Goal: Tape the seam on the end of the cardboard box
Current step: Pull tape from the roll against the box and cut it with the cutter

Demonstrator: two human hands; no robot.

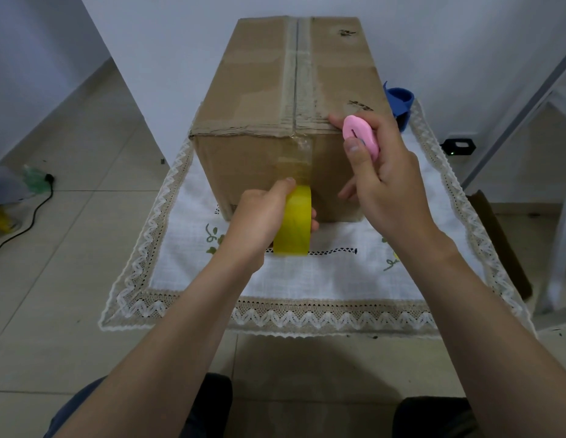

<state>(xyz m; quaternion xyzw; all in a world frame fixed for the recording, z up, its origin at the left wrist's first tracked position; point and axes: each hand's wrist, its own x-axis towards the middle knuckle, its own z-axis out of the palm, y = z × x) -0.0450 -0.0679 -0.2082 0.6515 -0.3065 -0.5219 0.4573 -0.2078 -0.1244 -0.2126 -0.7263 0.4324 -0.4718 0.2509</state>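
While our left hand (259, 219) grips the roll (293, 220) low against the box (284, 99) end on the bench (307, 279), keeping the strip taut down the seam, our right hand (381, 175) clasps a pink cutter (361, 135) at the top edge, seemingly ready to slice.

Lace-edged tablecloth (307, 279) — blue object (398, 99), black cable (25, 222) nearby.
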